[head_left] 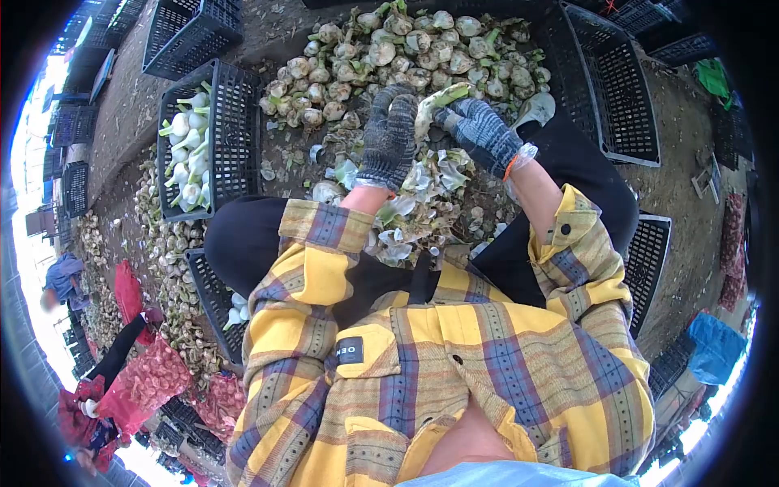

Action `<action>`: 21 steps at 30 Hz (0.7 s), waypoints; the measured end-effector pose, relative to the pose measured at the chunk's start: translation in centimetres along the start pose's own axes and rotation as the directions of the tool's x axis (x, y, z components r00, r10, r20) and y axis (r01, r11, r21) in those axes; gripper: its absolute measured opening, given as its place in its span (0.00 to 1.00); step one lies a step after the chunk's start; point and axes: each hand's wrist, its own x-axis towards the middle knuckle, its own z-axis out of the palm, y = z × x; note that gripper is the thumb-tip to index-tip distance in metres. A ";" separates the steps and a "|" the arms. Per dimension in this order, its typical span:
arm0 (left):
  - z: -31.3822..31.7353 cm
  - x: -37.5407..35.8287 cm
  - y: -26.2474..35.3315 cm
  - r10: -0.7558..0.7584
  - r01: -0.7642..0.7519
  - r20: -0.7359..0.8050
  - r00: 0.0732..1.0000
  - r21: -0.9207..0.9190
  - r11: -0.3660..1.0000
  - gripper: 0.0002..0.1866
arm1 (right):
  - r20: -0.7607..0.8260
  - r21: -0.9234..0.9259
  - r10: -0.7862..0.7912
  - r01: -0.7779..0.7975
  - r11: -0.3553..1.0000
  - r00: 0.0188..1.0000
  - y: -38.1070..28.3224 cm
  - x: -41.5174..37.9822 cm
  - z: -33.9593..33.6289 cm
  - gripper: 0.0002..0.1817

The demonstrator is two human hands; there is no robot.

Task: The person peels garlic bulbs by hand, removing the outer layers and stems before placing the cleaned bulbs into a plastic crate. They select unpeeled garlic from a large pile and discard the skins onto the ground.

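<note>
Between my two gloved hands is a garlic bulb (423,122) with a short, pale green stem pointing up to the right. My left hand (389,138), in a grey knitted glove, has its fingers curled against the bulb's left side. Closed at the stem and the bulb's right side is my right hand (479,134), gloved alike; its fingertips are partly hidden. Loose garlic skins (414,199) lie below the hands, between my knees. Just beyond them spreads a heap of untrimmed garlic bulbs (422,53) with dirty outer skins.
On the left stands a black crate (231,138) holding cleaned white garlic (191,154). Other black crates stand at the upper left (195,36), upper right (617,89) and beside both knees. Red net sacks (150,381) and a person (89,406) are at the lower left.
</note>
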 end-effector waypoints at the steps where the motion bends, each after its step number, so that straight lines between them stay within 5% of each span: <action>1: 0.0 0.0 0.1 -0.025 0.025 -0.006 1.000 0.020 0.999 0.12 | -0.011 -0.107 -0.078 0.077 0.991 0.997 -0.1 -0.2 0.0 0.15; 5: -0.1 0.4 -2.9 0.113 -0.111 -0.005 0.994 0.152 0.982 0.15 | -0.084 -0.186 -0.066 0.050 0.981 0.994 2.5 0.6 0.9 0.14; 6: 0.0 0.7 -0.3 -0.391 0.378 0.003 0.920 -0.257 0.889 0.18 | -0.171 -0.323 -0.176 0.113 0.940 0.970 3.0 0.6 1.3 0.12; 7: 0.0 0.8 1.2 -0.754 0.704 0.207 0.624 -0.568 0.427 0.20 | -0.239 -0.458 -0.290 0.156 0.875 0.926 3.3 0.6 1.5 0.11; 8: 0.0 1.0 1.0 -0.804 0.725 0.259 0.536 -0.629 0.281 0.23 | -0.241 -0.456 -0.291 0.157 0.876 0.926 3.3 0.6 1.6 0.11; 9: -0.3 0.9 0.7 -0.803 0.724 0.257 0.538 -0.628 0.284 0.23 | -0.268 -0.370 -0.214 0.104 0.923 0.940 3.2 0.7 1.6 0.11; 11: -0.6 0.8 0.3 -0.721 0.777 0.337 0.606 -0.443 0.446 0.25 | -0.301 -0.189 -0.046 -0.012 0.982 0.953 3.2 0.9 1.5 0.11; 13: 0.6 0.3 0.0 -0.672 0.719 0.276 0.687 -0.388 0.577 0.26 | -0.232 -0.300 -0.046 -0.026 0.953 0.972 2.9 0.8 0.7 0.12; 14: 1.4 -0.2 -1.0 -0.316 0.307 -0.020 0.949 -0.181 0.934 0.26 | -0.273 -0.290 0.016 -0.098 0.952 0.962 2.5 0.9 0.7 0.12; 15: 1.7 -0.6 -1.7 0.192 -0.165 -0.177 0.965 0.159 0.974 0.26 | -0.311 -0.276 0.079 -0.170 0.946 0.947 2.3 0.9 0.7 0.12; 16: 1.1 -0.8 -2.6 0.028 -0.024 -0.063 0.998 0.066 0.998 0.26 | -0.292 -0.174 0.090 -0.145 0.974 0.952 2.3 0.7 0.7 0.12; 17: 0.6 -0.4 -2.0 0.028 -0.024 -0.063 0.998 0.065 0.998 0.26 | -0.292 -0.174 0.090 -0.145 0.974 0.952 2.4 0.7 0.6 0.12; 18: 0.2 0.1 -0.7 -0.361 0.370 0.083 0.929 -0.251 0.895 0.26 | -0.310 -0.174 0.039 -0.097 0.980 0.950 2.6 0.7 0.6 0.13; 19: -0.5 0.6 0.4 -0.621 0.695 0.328 0.712 -0.459 0.554 0.27 | -0.326 -0.177 -0.014 -0.046 0.983 0.945 2.8 0.7 0.6 0.13; 20: -1.4 0.9 1.0 -0.642 0.796 0.476 0.601 -0.434 0.423 0.27 | -0.312 -0.250 -0.045 -0.036 0.968 0.949 2.8 1.0 0.6 0.14; 21: -1.2 0.8 0.9 -0.643 0.796 0.475 0.601 -0.434 0.423 0.27 | -0.311 -0.249 -0.045 -0.036 0.968 0.949 2.8 1.1 0.7 0.14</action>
